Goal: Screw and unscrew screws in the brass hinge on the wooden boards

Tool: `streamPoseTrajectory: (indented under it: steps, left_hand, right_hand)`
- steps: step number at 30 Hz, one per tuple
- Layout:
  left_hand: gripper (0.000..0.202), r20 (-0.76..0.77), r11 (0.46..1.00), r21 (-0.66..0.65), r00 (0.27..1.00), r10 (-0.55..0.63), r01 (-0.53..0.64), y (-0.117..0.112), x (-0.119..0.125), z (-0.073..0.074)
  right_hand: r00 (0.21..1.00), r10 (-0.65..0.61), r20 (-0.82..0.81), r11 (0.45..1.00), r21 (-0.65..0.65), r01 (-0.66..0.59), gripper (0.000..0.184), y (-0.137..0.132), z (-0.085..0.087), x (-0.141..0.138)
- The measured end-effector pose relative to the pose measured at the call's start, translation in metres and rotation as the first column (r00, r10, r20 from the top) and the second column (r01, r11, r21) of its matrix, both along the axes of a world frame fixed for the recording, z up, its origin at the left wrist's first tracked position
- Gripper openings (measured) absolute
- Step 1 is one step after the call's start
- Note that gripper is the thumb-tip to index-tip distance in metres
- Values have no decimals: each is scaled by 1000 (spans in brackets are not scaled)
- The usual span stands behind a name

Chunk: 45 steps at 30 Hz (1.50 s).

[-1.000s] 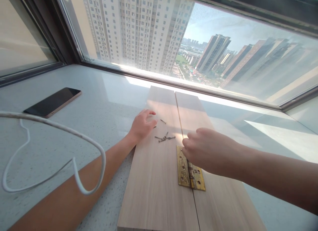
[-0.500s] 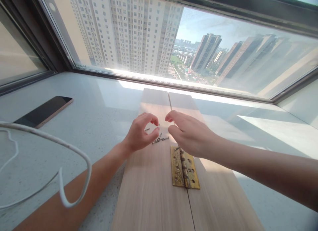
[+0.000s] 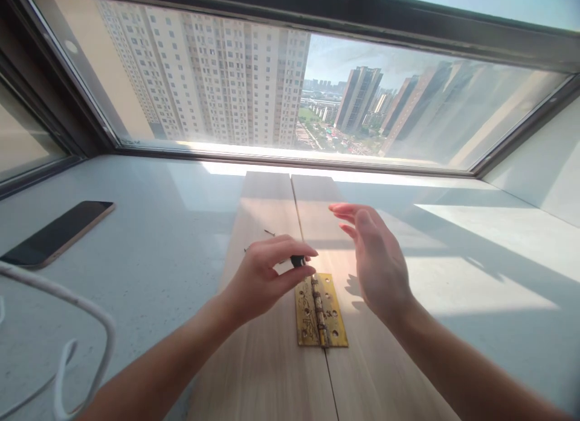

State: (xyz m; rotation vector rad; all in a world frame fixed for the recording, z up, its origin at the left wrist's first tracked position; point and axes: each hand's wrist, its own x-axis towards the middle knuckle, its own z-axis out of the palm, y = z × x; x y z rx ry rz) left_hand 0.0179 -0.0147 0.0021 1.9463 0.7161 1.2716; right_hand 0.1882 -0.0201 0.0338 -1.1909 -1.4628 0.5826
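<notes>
Left hand [image 3: 263, 277]: narrowed to a pinch at the centre of the frame, a small dark piece [image 3: 298, 261] being gripped between thumb and fingertips.
Right hand [image 3: 383, 255]: held loosely open, right of centre, fingers slightly curled.
Hinge [image 3: 321, 312]: laid across the seam of two boards [image 3: 254, 366], just below centre; whether it was touched by the pinching fingers could not be told.
Screw [image 3: 269, 232]: left lying just above the pinching hand.
Sill [image 3: 172, 209]: occupied at left by a phone [image 3: 58, 231], with a cable [image 3: 102, 318] looped at lower left.
Window [image 3: 217, 89]: filled with towers across the top.
Forearms [image 3: 176, 357]: extended from both lower corners, the right wrist bent upward.
</notes>
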Motion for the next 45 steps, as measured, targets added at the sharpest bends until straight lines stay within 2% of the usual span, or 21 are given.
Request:
streamPoseTrajectory:
  steps: [2, 4, 5, 8, 11, 13, 15, 20, 23, 30, 35, 37, 40, 42, 45]
  left_hand:
    - [9, 21, 994, -106, 1000, 13, -11, -9, 5, 2]
    - [11, 68, 978, -210, 998, -2, 16, -20, 14, 2]
    - [11, 94, 966, -255, 996, -5, 29, -25, 20, 1]
    - [11, 183, 932, -347, 982, -42, 105, -33, 35, -2]
    - [31, 304, 921, -373, 953, 2, 117, -30, 45, -8]
    - [43, 371, 920, -379, 927, 49, 104, -24, 48, -11]
    - [49, 411, 912, -386, 911, 33, 141, -16, 50, -12]
    - [36, 502, 831, -467, 864, -32, 302, 8, 49, -8]
    - [37, 519, 800, -493, 853, -46, 342, 15, 47, -3]
    - [44, 511, 836, -439, 857, -70, 330, 2, 53, -5]
    - [41, 498, 805, -459, 859, -119, 377, 6, 60, -8]
    - [41, 493, 829, -455, 867, -70, 325, 7, 61, -7]
    - [39, 454, 887, -432, 889, 58, 163, 2, 62, -3]
    - [40, 426, 895, -439, 895, 130, 80, -4, 62, -1]
    - [46, 466, 901, -430, 868, 171, 53, -12, 64, -4]
  right_hand:
    - [987, -158, 39, 986, -44, 160, 39, 1, -17, 37]
    - [920, -328, 215, 921, -143, 362, 42, 3, -39, 75]
    - [902, -355, 246, 901, -169, 400, 42, 4, -49, 92]
    - [874, -370, 316, 867, -221, 447, 42, 5, -76, 126]
    - [875, -245, 418, 888, -265, 375, 53, 4, -90, 133]
    - [866, -133, 481, 914, -278, 295, 59, 3, -93, 129]
    - [845, -57, 533, 929, -282, 240, 62, 2, -94, 125]
    - [781, 24, 624, 931, -299, 210, 67, -1, -94, 124]
    - [751, 45, 659, 933, -296, 204, 69, -1, -94, 125]
    - [721, 22, 692, 924, -290, 249, 70, 5, -95, 122]
    - [711, 30, 702, 925, -289, 246, 70, 4, -94, 122]
    - [711, 26, 703, 927, -283, 245, 68, 4, -94, 122]
    - [713, 22, 701, 930, -275, 242, 65, 5, -93, 122]
    - [714, 21, 700, 931, -274, 242, 64, 5, -93, 122]
    - [716, 14, 698, 928, -275, 250, 63, 5, -94, 122]
